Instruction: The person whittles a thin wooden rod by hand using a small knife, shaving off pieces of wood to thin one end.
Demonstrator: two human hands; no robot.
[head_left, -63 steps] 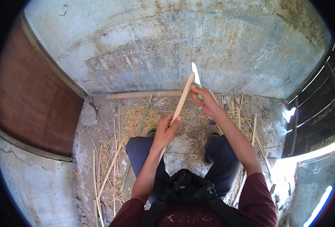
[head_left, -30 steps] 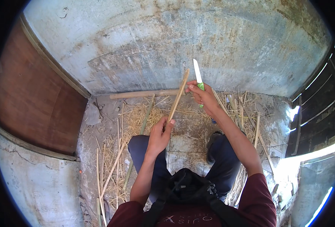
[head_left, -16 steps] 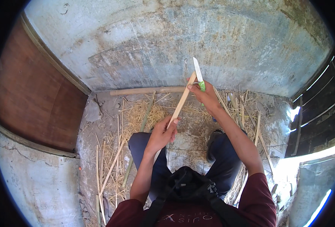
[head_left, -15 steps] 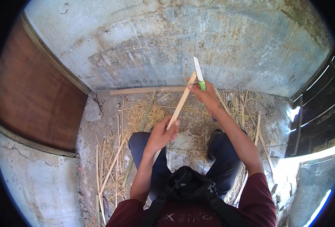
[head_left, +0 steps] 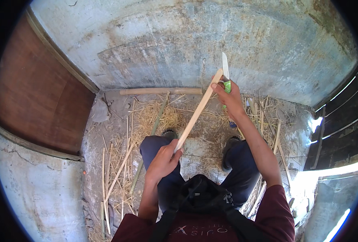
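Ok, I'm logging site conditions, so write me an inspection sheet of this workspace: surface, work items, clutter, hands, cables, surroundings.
Surface: dirty tiled floor.
Work items: pale strip; green-handled knife, blade pointing away from the person.
Clutter: straw-like shavings and loose strips on the floor.
Hands: left hand grips the strip's nearer part; right hand holds the knife and touches the strip's far end.
Cables: nothing seen.
Surroundings: stained wall ahead, brown panel left, dark slatted panel right.
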